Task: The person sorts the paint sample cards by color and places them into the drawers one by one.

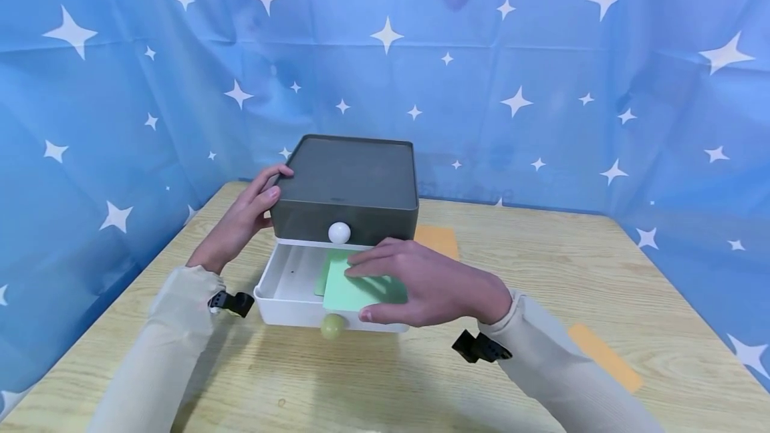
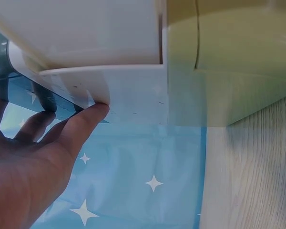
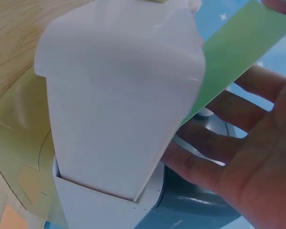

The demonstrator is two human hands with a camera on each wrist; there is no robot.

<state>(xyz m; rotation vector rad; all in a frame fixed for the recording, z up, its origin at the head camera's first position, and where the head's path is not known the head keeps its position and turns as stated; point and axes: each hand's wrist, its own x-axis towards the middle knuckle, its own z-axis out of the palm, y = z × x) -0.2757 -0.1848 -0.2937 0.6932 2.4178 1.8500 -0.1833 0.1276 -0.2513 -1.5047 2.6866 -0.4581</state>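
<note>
Right now the right hand [image 1: 433, 286] has a pinch grip on a green card [image 1: 355, 293]: thumb under the near edge, fingers flat on top. The card sits over the right half of the open white drawer [image 1: 283, 286], tilted a bit, near edge at or just above the drawer's front wall; can't tell if it touches the floor of the drawer. It lies straight ahead of the palm, towards the person's left, and its long axis seems to run front to back w/ the drawer. A second, darker green sheet [image 1: 321, 276] shows beneath it, inside the drawer.

The right hand is the nearer one by far. The left hand [image 1: 249, 216] is well apart from the card, fingers laid relaxed vs. the left top corner of the grey box [image 1: 349, 179], thumb on its side; no closed grip there, more a steadying touch.

Card: thin, flat, pale mint, plain, matte, approx. rectangular. In the right wrist view it [image 3: 238, 52] shows as a stiff strip edge-on between the fingers and the drawer wall.

The drawer is pulled out of the box bottom, a yellowish knob [image 1: 332, 326] on its front; a white knob [image 1: 339, 232] sits on the shut drawer above. All of it stands on the wooden desk [image 1: 541, 272].
</note>
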